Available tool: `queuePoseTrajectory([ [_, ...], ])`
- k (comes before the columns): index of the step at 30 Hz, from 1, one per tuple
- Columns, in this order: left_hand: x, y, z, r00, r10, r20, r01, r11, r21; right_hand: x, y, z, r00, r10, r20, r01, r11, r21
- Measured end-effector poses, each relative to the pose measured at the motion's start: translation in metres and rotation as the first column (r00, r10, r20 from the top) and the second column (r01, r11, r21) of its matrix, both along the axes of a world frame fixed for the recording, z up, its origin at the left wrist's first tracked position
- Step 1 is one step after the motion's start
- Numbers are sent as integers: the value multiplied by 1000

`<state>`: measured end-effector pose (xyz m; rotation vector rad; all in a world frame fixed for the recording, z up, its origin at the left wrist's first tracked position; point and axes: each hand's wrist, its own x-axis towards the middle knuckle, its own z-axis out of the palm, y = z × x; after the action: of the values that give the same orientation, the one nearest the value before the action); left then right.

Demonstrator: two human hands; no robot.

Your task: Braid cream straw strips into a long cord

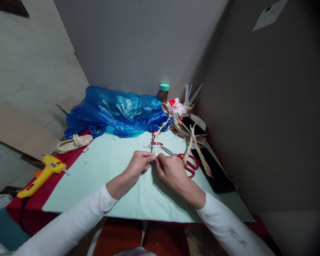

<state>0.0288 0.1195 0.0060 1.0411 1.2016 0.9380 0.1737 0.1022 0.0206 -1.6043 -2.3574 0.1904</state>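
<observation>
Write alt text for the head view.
A person's left hand and right hand pinch a pale fibre strand above a pale green sheet; red-handled scissors lie beside the right hand, a yellow glue gun far left, a blue plastic bag behind.

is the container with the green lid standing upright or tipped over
Upright: the green lid sits level on top of the container, its dark body directly below. The blue plastic bag hides its base.

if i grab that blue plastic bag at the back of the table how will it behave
The blue plastic bag would probably crumple easily, given its many loose creases. Its shiny surface suggests it may feel slippery. Its weight is hard to judge, as any contents are mostly hidden.
</observation>
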Motion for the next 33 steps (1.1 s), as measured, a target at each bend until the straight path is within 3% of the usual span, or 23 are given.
queuePoseTrajectory([
  [6,-5,-2,4,988,-49,144,54,998,-32,-7,-8,-5,997,76,31,-76,997,5],
  [9,-7,-1,9,982,-39,184,47,998,-38,5,-2,1,961,154,-231,-163,986,-22],
  [13,-11,2,15,975,-86,206,97,994,-44,21,14,9,771,0,-636,-66,995,-79],
  [14,-12,2,15,974,-107,202,118,992,-43,22,18,8,718,-23,-696,-95,987,-131],
  [16,-14,3,16,969,-156,192,166,986,-34,18,22,1,597,-74,-799,-275,917,-290],
  [18,-15,4,14,966,-192,175,199,980,-23,11,23,-8,470,-198,-860,-452,783,-427],
  [19,-15,4,13,965,-202,168,208,978,-20,7,23,-12,420,-266,-868,-498,732,-465],
  [21,-14,3,10,965,-211,155,214,977,-8,2,21,-17,359,-352,-864,-520,694,-499],
  [24,-12,0,5,970,-226,88,223,974,45,2,19,-17,374,-363,-853,-516,684,-517],
  [27,-11,-3,6,969,-204,-137,225,961,160,5,18,-15,432,-360,-827,-474,689,-548],
  [30,-16,-4,13,882,-142,-449,293,913,286,7,19,-18,468,-322,-823,-395,756,-521],
  [33,-23,-5,25,770,-112,-628,354,894,275,7,21,-23,553,-217,-804,-315,839,-444],
])
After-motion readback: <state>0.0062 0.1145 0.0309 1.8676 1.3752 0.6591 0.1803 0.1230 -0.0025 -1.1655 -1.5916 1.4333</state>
